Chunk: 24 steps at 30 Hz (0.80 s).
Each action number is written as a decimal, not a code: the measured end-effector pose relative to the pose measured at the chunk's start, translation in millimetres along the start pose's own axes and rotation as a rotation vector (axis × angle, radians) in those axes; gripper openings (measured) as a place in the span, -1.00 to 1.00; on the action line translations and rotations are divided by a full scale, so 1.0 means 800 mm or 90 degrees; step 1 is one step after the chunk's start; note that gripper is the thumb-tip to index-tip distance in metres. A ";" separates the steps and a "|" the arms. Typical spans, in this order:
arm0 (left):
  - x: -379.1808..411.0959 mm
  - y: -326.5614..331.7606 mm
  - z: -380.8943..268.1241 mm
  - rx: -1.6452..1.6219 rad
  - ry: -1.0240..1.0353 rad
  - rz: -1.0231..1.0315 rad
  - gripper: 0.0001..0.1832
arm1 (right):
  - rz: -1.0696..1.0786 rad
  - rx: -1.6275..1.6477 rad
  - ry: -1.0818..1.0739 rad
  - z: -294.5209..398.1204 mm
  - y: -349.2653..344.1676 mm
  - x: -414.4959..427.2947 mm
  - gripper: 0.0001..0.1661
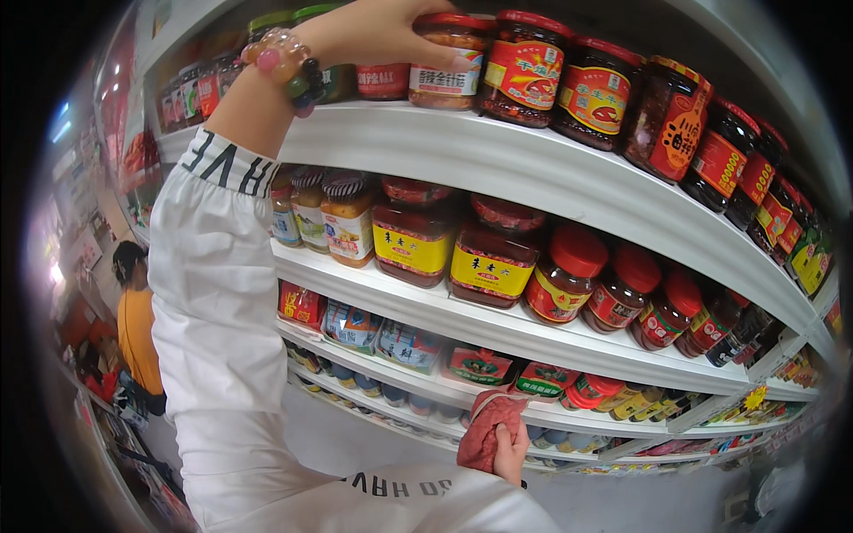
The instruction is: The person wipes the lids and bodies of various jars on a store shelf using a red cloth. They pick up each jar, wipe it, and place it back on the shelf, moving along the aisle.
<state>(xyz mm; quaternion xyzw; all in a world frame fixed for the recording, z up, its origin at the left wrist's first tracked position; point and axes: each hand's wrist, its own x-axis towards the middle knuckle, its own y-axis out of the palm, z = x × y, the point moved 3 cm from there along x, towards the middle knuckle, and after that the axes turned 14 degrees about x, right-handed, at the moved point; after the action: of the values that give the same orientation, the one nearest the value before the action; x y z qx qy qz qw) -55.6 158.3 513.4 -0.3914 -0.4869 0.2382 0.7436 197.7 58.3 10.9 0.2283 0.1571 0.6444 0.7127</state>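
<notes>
My left hand (pixel 380 33) reaches up to the upper shelf, a beaded bracelet (pixel 286 63) on its wrist. It grips a glass jar with a red lid and a white label (pixel 443 81); the thumb lies across the jar's front, and the other fingers are mostly hidden at the top. The jar's base appears to rest on the shelf. A sauce jar with a red and yellow label (pixel 523 70) stands just to its right. Lower down, my right hand (pixel 510 453) holds a bunched reddish cloth (pixel 490 426) in front of the lower shelves.
White shelves (pixel 466 143) curve across the view. Square jars with yellow labels (pixel 493 263) and red-capped jars (pixel 576 266) line the shelf below. Packaged sauces (pixel 406 346) sit under those. At the left, a person in an orange top (pixel 140 326) is near other goods.
</notes>
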 end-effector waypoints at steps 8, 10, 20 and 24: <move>0.022 0.007 -0.021 -0.199 0.133 -0.188 -0.28 | 0.003 0.025 0.024 0.015 0.023 0.000 -0.61; 0.032 -0.001 -0.040 -0.056 0.102 -0.220 -0.32 | 0.011 0.035 0.023 0.015 0.026 0.000 -0.61; 0.057 0.005 -0.054 0.002 0.130 -0.143 -0.49 | -0.049 0.058 -0.011 0.015 0.013 0.002 -0.63; 0.056 -0.001 -0.059 -0.025 0.092 -0.056 -0.50 | -0.028 0.055 -0.011 0.012 0.009 0.006 -0.64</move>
<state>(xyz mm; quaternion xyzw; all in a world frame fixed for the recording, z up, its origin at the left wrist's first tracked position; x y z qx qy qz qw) 5.8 174.5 527.9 -0.4004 -0.4532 0.1663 0.7789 197.2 62.1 23.2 0.2607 0.1833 0.6194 0.7175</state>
